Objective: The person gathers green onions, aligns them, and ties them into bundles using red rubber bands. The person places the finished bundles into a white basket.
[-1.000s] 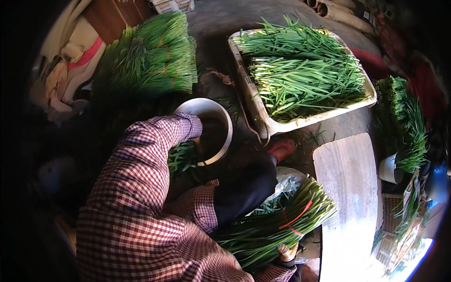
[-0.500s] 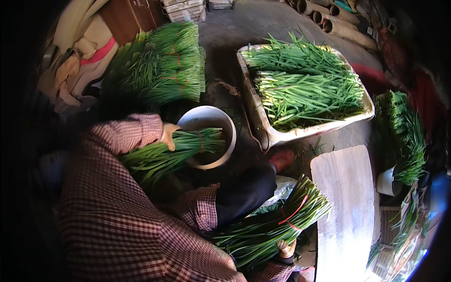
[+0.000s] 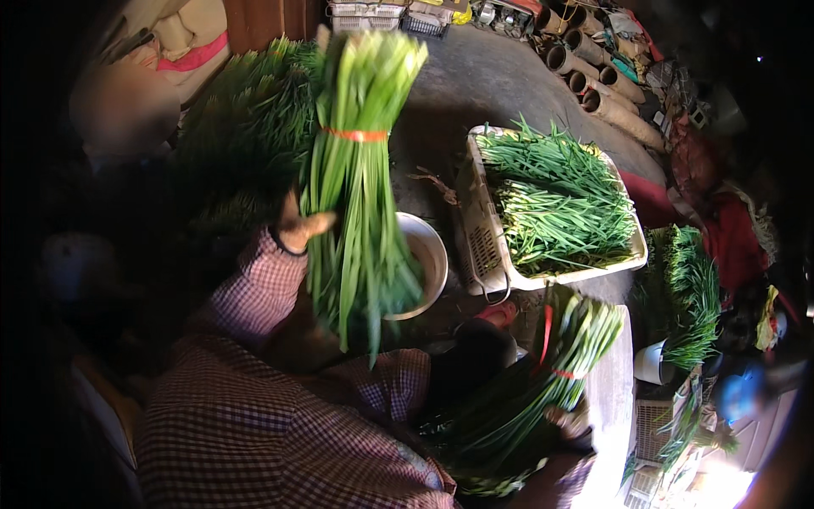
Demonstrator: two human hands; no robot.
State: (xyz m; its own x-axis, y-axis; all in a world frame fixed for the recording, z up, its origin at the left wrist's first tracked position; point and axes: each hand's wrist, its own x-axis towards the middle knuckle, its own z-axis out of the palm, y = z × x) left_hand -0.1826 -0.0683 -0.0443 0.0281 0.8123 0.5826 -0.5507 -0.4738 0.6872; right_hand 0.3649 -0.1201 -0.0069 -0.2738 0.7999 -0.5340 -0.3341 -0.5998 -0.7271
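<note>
My left hand [image 3: 307, 227] is wrapped round the leafy part of a garlic chive bundle [image 3: 352, 182]. That bundle stands nearly upright, pale cut ends at the top, with a red tie around it and its green leaves hanging down in front of a white bucket [image 3: 437, 254]. At the lower right, my right hand [image 3: 570, 417] grips a second garlic chive bundle [image 3: 589, 331], tilted with its pale ends up and right. A red band circles it too; its leaves run into shadow over my lap. Part of the right hand's fingers is hidden behind the stalks.
A white plastic crate [image 3: 481, 246] of chives stands ahead on the right. Beside my right hand lies a pale board [image 3: 612, 399]. More chives [image 3: 254, 127] are piled far left, others [image 3: 691, 280] at the right near a small white bucket [image 3: 650, 361]. Pipes [image 3: 623, 117] lie far right.
My left hand has lifted its chive bundle from over the bucket and turned it from lying level to upright. The right bundle has tipped more upright and moved slightly right. The view has shifted.
</note>
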